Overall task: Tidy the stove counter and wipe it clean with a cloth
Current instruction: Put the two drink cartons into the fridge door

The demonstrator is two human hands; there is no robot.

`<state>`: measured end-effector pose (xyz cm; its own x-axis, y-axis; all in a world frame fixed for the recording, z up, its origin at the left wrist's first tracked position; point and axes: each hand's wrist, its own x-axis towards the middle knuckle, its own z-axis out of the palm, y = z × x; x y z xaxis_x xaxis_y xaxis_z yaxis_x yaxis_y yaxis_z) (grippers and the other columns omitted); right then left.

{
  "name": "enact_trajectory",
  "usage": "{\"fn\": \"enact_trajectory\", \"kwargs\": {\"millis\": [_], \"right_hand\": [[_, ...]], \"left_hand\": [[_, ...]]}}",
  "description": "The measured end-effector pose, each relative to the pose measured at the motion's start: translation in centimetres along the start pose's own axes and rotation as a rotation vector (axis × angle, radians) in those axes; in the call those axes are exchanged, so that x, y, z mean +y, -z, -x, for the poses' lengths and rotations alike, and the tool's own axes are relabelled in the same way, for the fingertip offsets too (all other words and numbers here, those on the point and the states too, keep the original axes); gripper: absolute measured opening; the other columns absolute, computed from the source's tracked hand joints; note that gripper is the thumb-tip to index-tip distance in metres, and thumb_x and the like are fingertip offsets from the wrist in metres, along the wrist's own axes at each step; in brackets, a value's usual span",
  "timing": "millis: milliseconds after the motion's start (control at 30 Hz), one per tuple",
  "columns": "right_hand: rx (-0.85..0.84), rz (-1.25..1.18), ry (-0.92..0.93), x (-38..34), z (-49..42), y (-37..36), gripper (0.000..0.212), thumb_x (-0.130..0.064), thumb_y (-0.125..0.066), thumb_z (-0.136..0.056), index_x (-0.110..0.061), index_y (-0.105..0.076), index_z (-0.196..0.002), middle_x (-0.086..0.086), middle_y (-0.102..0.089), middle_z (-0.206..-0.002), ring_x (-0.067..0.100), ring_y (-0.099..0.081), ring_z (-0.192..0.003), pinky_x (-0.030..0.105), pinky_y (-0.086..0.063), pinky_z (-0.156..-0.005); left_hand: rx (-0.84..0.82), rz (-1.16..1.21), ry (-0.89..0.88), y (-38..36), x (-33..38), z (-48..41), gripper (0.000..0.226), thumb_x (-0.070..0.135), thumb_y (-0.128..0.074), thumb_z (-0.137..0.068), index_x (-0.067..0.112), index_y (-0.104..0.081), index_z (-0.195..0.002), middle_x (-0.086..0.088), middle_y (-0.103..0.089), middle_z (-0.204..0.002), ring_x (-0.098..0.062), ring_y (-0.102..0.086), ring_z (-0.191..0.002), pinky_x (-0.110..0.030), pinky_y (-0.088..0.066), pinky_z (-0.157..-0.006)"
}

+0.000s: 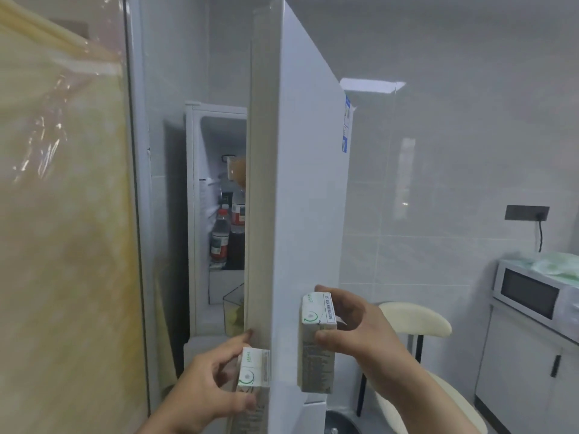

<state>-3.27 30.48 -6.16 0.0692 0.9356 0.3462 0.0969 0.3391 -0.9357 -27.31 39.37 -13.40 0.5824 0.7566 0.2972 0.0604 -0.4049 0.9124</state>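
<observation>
Left hand (216, 380) grips one carton (252, 371), right hand (354, 330) grips another (316, 343). Fridge door (300, 198) half open. Swing it wider with a fingertip first, then shelve cartons upright.

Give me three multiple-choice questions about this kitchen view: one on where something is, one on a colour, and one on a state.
1. The microwave stands: A) inside the fridge; B) to the right of the fridge door; C) on the floor.
2. The padding of the chair is: A) red; B) blue; C) cream.
3. The right hand is: A) gripping a carton; B) empty; C) wiping with a cloth.

Answers: 1 B, it sits on a cabinet at the far right. 2 C, the padded parts are pale cream. 3 A, the hand curls round the carton.
</observation>
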Motion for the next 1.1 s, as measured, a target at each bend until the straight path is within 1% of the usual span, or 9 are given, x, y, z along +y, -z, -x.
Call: {"fn": "enact_trajectory", "kwargs": {"millis": [67, 167, 233, 433, 667, 733, 833, 1000, 1100], "right_hand": [[0.005, -0.005, 0.027, -0.9, 1.0, 0.1, 0.072, -0.021, -0.081, -0.046, -0.02, -0.068, -0.117, -0.016, -0.059, -0.134, -0.004, -0.061, -0.112, 0.018, -0.054, -0.081], [-0.003, 0.017, 0.06, -1.9, 2.2, 0.1, 0.062, -0.026, -0.083, -0.049, -0.028, -0.072, -0.11, -0.024, -0.051, -0.14, -0.005, -0.052, -0.124, 0.033, -0.047, -0.105], [-0.011, 0.033, 0.066, -2.3, 2.9, -0.1, 0.06, -0.028, -0.085, -0.05, -0.034, -0.072, -0.109, -0.027, -0.045, -0.145, -0.004, -0.049, -0.128, 0.041, -0.04, -0.112], [0.048, 0.056, 0.087, -2.3, 4.5, 0.3, 0.059, -0.035, -0.085, -0.053, -0.039, -0.071, -0.11, -0.03, -0.031, -0.151, -0.001, -0.041, -0.134, 0.044, -0.035, -0.115], [0.191, 0.071, 0.085, -2.1, 6.2, 2.3, 0.06, -0.037, -0.087, -0.049, -0.045, -0.069, -0.106, -0.037, -0.035, -0.145, 0.006, -0.046, -0.132, 0.042, -0.042, -0.11], [0.223, 0.13, 0.111, -2.4, 6.6, 2.5, 0.061, -0.037, -0.084, -0.048, -0.046, -0.068, -0.107, -0.037, -0.042, -0.141, 0.005, -0.049, -0.13, 0.036, -0.044, -0.107], [0.217, 0.189, 0.106, -2.8, 6.7, 2.7, 0.069, -0.038, -0.082, -0.048, -0.041, -0.066, -0.116, -0.034, -0.052, -0.134, 0.006, -0.057, -0.121, 0.041, -0.049, -0.104], [0.105, 0.194, 0.076, -3.4, 6.8, 2.8, 0.052, -0.039, -0.082, -0.055, -0.037, -0.071, -0.106, -0.032, -0.031, -0.148, 0.008, -0.054, -0.125, 0.036, -0.049, -0.103], [0.144, 0.206, 0.074, -2.7, 6.9, 3.4, 0.05, -0.037, -0.079, -0.053, -0.031, -0.071, -0.102, -0.027, -0.027, -0.152, 0.004, -0.05, -0.129, 0.034, -0.048, -0.104]], "left_hand": [[-0.012, 0.037, -0.01, -0.4, 0.7, 0.6, 0.067, 0.034, -0.094, -0.044, 0.048, -0.071, -0.106, 0.025, -0.055, -0.132, 0.006, -0.053, -0.12, -0.013, -0.045, -0.095], [-0.006, 0.052, -0.017, -0.6, 1.4, 1.2, 0.087, 0.038, -0.095, -0.045, 0.031, -0.063, -0.125, 0.014, -0.058, -0.135, -0.006, -0.056, -0.122, -0.019, -0.049, -0.093], [-0.017, 0.048, -0.025, -0.8, 2.2, 1.6, 0.093, 0.04, -0.095, -0.043, 0.026, -0.059, -0.128, 0.011, -0.06, -0.134, -0.01, -0.058, -0.12, -0.021, -0.051, -0.09], [-0.032, 0.129, 0.003, -1.6, 3.9, 2.2, 0.113, 0.048, -0.096, -0.026, 0.019, -0.058, -0.128, 0.006, -0.068, -0.121, -0.015, -0.066, -0.11, -0.024, -0.055, -0.078], [-0.012, 0.201, -0.002, -2.9, 5.1, 1.1, 0.096, 0.039, -0.088, -0.036, 0.018, -0.061, -0.125, 0.005, -0.071, -0.116, -0.013, -0.067, -0.105, -0.028, -0.057, -0.076], [-0.025, 0.212, -0.004, -3.1, 5.4, 0.6, 0.092, 0.041, -0.084, -0.039, 0.02, -0.061, -0.126, 0.005, -0.071, -0.114, -0.012, -0.067, -0.103, -0.029, -0.054, -0.078], [-0.017, 0.242, -0.001, -3.2, 5.7, -0.2, 0.093, 0.045, -0.085, -0.036, 0.023, -0.063, -0.124, 0.003, -0.07, -0.116, -0.017, -0.066, -0.105, -0.037, -0.051, -0.084], [-0.048, 0.25, 0.016, -3.5, 6.4, -1.3, 0.099, 0.053, -0.09, -0.033, 0.024, -0.064, -0.124, -0.003, -0.067, -0.123, -0.028, -0.061, -0.114, -0.051, -0.045, -0.098], [-0.088, 0.226, 0.009, -3.9, 7.0, -2.0, 0.095, 0.054, -0.089, -0.036, 0.025, -0.065, -0.123, -0.003, -0.067, -0.122, -0.027, -0.061, -0.114, -0.049, -0.046, -0.096]]}}
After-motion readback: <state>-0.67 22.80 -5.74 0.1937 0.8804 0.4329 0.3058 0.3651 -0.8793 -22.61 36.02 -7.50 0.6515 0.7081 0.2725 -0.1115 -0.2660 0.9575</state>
